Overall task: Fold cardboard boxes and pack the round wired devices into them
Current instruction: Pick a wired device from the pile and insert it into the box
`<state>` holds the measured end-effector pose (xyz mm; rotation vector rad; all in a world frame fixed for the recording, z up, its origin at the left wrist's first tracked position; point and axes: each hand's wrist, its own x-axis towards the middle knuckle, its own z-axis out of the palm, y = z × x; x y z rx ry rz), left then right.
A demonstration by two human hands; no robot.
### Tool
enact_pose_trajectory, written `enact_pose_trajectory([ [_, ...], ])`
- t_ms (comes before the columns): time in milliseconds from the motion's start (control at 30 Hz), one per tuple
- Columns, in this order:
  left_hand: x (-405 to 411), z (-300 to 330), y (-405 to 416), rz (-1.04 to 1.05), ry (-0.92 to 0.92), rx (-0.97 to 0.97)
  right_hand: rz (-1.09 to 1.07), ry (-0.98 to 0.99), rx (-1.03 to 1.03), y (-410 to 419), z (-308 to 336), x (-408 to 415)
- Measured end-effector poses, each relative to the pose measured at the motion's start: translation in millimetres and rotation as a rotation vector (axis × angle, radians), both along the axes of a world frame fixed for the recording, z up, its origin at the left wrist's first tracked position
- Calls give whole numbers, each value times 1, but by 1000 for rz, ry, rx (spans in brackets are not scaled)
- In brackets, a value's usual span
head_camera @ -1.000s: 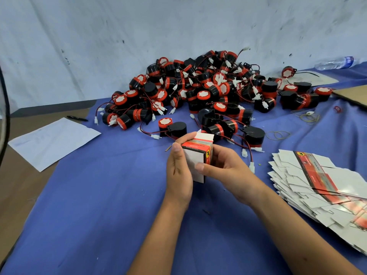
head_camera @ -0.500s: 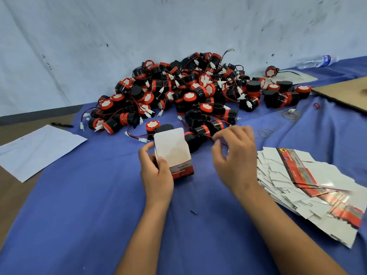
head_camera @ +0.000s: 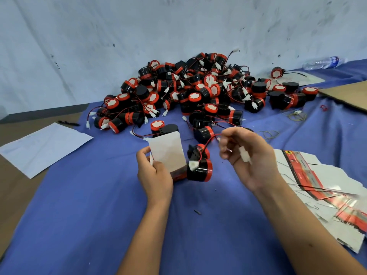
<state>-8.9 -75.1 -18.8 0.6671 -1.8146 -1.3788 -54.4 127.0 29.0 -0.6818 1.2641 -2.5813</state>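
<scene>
The left hand (head_camera: 155, 175) is gripping a small folded cardboard box (head_camera: 168, 153), white on its raised flap and red and black along its lower edge, holding it upright just above the blue cloth-covered table (head_camera: 99, 215). The box's top flap is standing open. Printing is showing on the red band, but it is too small and blurred to read.

The right hand (head_camera: 248, 155) is pinching the thin red and black wire (head_camera: 208, 138) of a round black device with a red band (head_camera: 199, 169), with fingers curled; a white plastic connector (head_camera: 244, 156) is lying against the palm. The device is hanging by its wire just to the right of the box, touching or nearly touching its lower corner, and another white plug is resting on its top.

Farther back, a large heap of identical black-and-red round wired devices (head_camera: 198, 92) is spreading along the pale wall. At the right near side, a fanned stack of flat unfolded white cartons with red and black stripes (head_camera: 317, 181) is lying on the cloth; a small round yellow and black emblem is showing on the topmost carton, and its lettering is unreadable.

At the left, a white sheet of paper (head_camera: 43, 145) is lying half on the brown surface, with a black pen (head_camera: 68, 123) beyond it. A clear plastic bottle (head_camera: 323, 62) is lying far right, beside a brown cardboard sheet (head_camera: 349, 94). Thin rubber bands (head_camera: 271, 133) are lying on the cloth.
</scene>
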Motion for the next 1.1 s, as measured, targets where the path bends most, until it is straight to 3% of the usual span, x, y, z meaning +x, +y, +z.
enact_pose_trajectory([
  [200,0,2,1,-15,-10,16,276,-31,-20,-2,-5,-2],
  [267,0,2,1,-8,-5,11,179,123,229,-8,-9,0],
  [367,-2,3,0,6,-2,38,-157,517,800,-21,-15,8],
  [600,1,5,-9,91,95,22,-77,741,1261,-21,-30,8],
  [733,7,16,-20,289,246,72,-550,883,1228,-25,-28,4],
  [833,15,28,-30,387,424,71,-831,681,872,-18,-17,5],
  [933,21,39,-32,385,551,79,-656,489,640,-18,-10,10],
  [1067,26,48,-31,360,620,98,-294,479,1069,-40,-24,15],
  [1100,26,48,-31,345,623,102,-211,466,1069,-46,-28,14],
])
